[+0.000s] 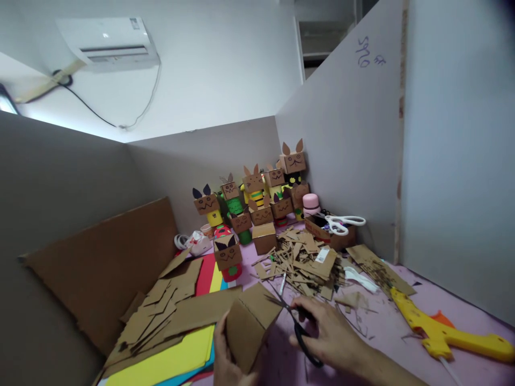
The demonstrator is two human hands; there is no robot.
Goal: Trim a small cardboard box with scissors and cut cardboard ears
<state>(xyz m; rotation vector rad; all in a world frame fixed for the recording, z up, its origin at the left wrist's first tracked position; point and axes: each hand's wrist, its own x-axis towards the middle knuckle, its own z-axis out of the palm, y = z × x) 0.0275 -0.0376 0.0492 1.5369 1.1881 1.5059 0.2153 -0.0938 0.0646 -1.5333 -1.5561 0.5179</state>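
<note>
My left hand [231, 359], low in the middle of the view, is wrapped round a small brown cardboard box [247, 327]. In my right hand [322, 332] is a pair of black-handled scissors [298, 324], with fingers in the handle loops. The scissor blades are apart and lie at the box's upper right corner. One face of the box is turned up toward the camera, and a seam runs along its top edge. The fingers under the box are partly hidden.
Cardboard figures [228, 254] stand at the back. Cardboard scraps [301, 257] are piled before a box with white scissors [341, 222]. A yellow glue gun [446, 332] lies right. Cardboard sheets [169, 300] and yellow paper [173, 359] lie left. Grey partitions [341, 134] surround the table.
</note>
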